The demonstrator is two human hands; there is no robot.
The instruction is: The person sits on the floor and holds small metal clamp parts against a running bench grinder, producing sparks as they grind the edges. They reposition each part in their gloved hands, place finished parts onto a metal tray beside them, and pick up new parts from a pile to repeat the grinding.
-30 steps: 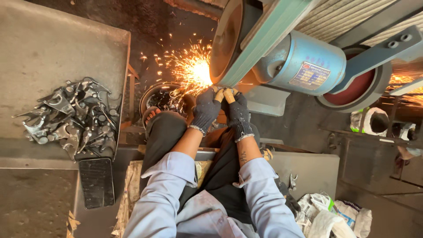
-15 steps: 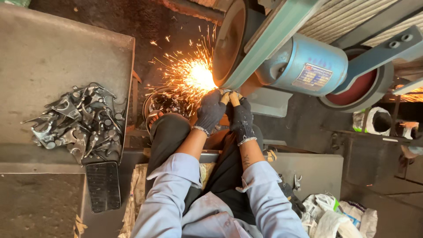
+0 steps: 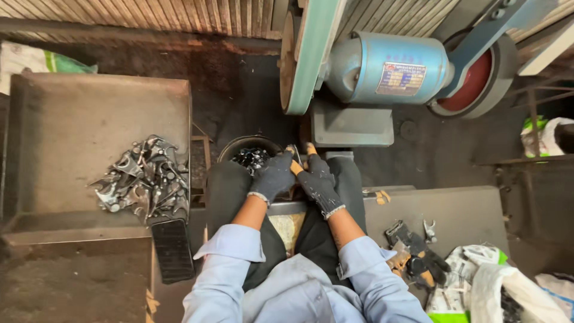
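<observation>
1. Head view, centre of the frame: the gloved left hand [image 3: 272, 177] and gloved right hand [image 3: 321, 186] meet just below the belt grinder [image 3: 308, 54]. Both are closed around a small metal workpiece [image 3: 295, 157], which is mostly hidden by the fingers; its shape cannot be told. It sits over the person's lap, apart from the belt, and no sparks show.

2. Just above the left hand, a round dark bucket [image 3: 251, 157] holds shiny metal parts. It stands right under the belt, within easy reach of the hands.

3. Left of the frame: a pile of bright forged metal parts [image 3: 143, 179] lies at the lower right corner of a large metal tray [image 3: 72, 113], the corner nearest the person's left arm. A dark ribbed mat [image 3: 172, 248] lies just below it.

4. Upper centre right: the blue motor [image 3: 388, 66] drives the grinder, with a red wheel [image 3: 472, 81] beyond.

5. Lower right: spare work gloves [image 3: 415, 257] rest on a grey bench beside white sacks [image 3: 496, 284].
</observation>
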